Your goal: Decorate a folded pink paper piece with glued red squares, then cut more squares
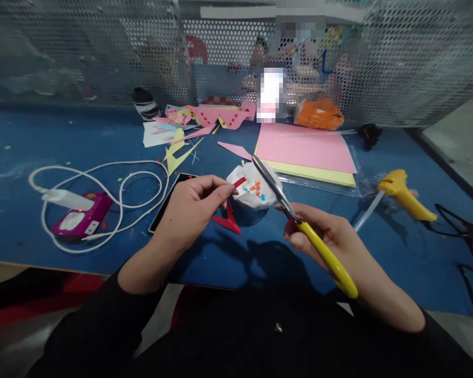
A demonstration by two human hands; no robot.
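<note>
My left hand (191, 212) pinches a narrow red paper strip (239, 182) between thumb and finger. Yellow-handled scissors (323, 257) lie in my right hand (319, 231), their blades pointing up and to the left. Below the blades stands a small cup lined with white material (252, 191), and small orange, blue and red paper bits lie in it. Larger red paper scraps (228, 223) rest on the table under my left hand. Behind that hand is a dark flat tray or device (157, 220) with a light rim, partly covered.
Pink and yellow paper sheets (305, 149) lie behind the cup. A yellow glue gun (408, 194) is at the right. To the left are a purple power socket (82, 215) and a looped white cable (145, 163). Cut paper scraps (179, 152) and a perforated metal screen (228, 42) are at the back.
</note>
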